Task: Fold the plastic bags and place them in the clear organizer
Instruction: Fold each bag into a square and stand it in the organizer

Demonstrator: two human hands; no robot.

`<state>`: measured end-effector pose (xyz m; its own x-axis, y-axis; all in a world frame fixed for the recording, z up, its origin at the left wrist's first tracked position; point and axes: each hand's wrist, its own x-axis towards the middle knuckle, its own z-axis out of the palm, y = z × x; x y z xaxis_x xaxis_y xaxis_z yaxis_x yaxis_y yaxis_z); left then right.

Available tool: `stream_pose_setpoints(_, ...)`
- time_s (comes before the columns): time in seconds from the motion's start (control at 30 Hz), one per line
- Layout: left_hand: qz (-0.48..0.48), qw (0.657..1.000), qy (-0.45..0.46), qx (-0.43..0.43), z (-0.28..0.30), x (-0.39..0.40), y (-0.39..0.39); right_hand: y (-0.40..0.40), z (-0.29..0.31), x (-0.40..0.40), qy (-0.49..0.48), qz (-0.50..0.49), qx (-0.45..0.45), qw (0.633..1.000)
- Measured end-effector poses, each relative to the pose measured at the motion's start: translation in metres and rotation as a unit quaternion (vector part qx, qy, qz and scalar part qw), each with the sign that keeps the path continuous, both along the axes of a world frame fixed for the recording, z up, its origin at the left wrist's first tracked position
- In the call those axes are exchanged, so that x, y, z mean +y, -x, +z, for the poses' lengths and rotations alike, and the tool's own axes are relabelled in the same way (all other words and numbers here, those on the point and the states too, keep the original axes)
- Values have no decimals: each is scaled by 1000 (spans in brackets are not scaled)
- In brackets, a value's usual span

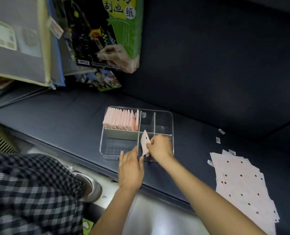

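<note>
head view: our right hand (159,146) pinches a folded pink bag (145,142) between thumb and fingers, holding it upright and tilted over the near right part of the clear organizer (172,119). we cannot tell whether the bag's lower edge touches the organizer's floor. our left hand (130,168) lies just beside it, fingers straight and spread, tips at the organizer's near wall, gripping nothing. the organizer sits on the dark counter (64,122), split by dividers into compartments; the far left one holds a tight row of folded pink bags (121,119) standing on edge. well to the right on the counter lies a loose stack of flat pink bags (242,187) with dark dots, and a few small white labels (221,131) are scattered near it. beyond the organizer, packaged goods (105,31) and mesh pouches (18,41) hang. at lower left we see a checkered garment (25,192) and a grey shoe (93,187).
</note>
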<state>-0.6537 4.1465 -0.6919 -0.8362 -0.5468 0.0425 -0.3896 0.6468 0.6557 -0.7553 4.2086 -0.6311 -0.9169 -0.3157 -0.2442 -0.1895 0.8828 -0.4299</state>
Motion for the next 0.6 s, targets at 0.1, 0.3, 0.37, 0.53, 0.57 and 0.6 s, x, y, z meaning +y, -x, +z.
stream_pose_setpoints(0.1, -12, 999, -27, 27, -1, 4, -1, -2, -6, -8, -27, -13, -1, 1000)
stream_pose_setpoints(0.3, -14, 997, -62, 53, -2, 3, -1, -14, -23, -12, -50, -9, 23, 998)
stream_pose_setpoints(0.37, -12, 995, -74, 58, -3, 3, -1, -16, -27, -11, -62, -7, 26, 998)
stream_pose_setpoints(0.53, -22, 995, -72, 62, -1, 3, -2, -15, -29, -11, -99, 14, -5, 995)
stream_pose_setpoints(0.57, -27, 995, -70, 60, -1, 3, -2, -13, -28, -11, -102, 16, -10, 995)
stream_pose_setpoints(0.6, -31, 996, -67, 57, 0, 3, -2, -13, -26, -11, -101, 15, -13, 995)
